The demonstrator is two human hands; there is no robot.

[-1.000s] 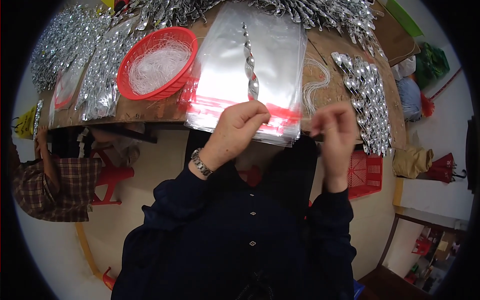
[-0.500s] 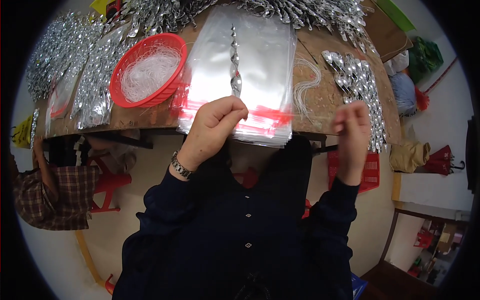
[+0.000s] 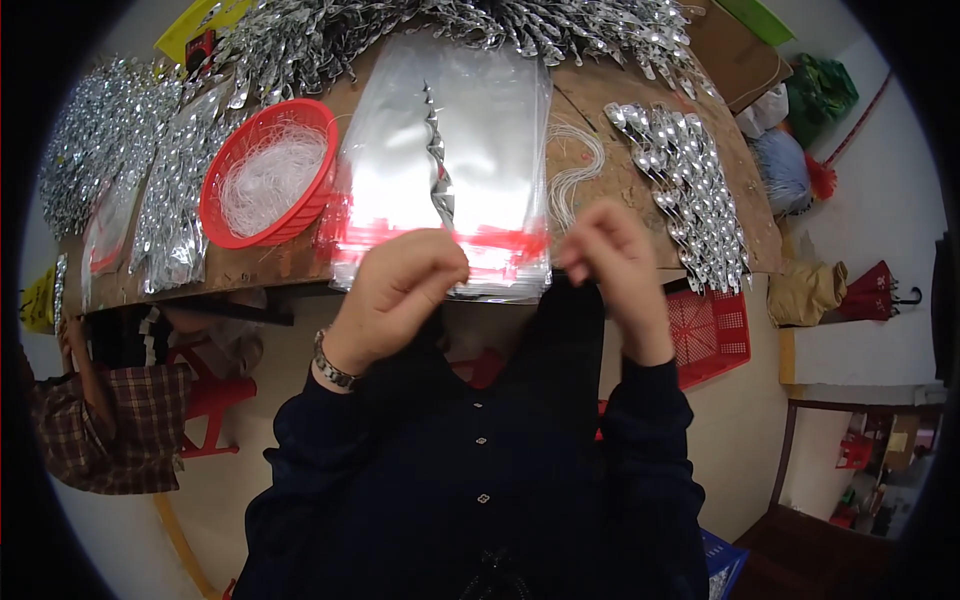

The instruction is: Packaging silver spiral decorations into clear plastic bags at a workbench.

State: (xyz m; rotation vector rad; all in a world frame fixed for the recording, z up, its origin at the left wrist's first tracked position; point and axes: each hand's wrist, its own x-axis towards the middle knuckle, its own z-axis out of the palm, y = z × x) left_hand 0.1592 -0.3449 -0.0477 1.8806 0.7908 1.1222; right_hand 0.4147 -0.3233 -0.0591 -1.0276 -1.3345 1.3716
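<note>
My left hand (image 3: 405,295) is closed in a pinch at the lower end of a silver twisted spiral strip (image 3: 437,160). The strip lies pointing away from me on a stack of clear plastic bags (image 3: 390,120) with red bands near their front edge. My right hand (image 3: 620,275), slightly blurred, is held just right of the stack with thumb and fingers pinched together. Anything between those fingers is too fine to make out. Close beyond it, a bundle of white threads (image 3: 580,165) lies on the wooden table (image 3: 620,220).
Left of the bags stands a red basket (image 3: 207,205) of tangled clear thread. Silver spiral strips (image 3: 690,190) lie at right, with more heaped (image 3: 480,25) along the back. A red crate (image 3: 715,340) is below the table at right. Another person (image 3: 110,420) sits at far left.
My right hand has come leftward, closer to my left hand. The whole view has shifted, with the table lower and further left. My left hand keeps its pinch.
</note>
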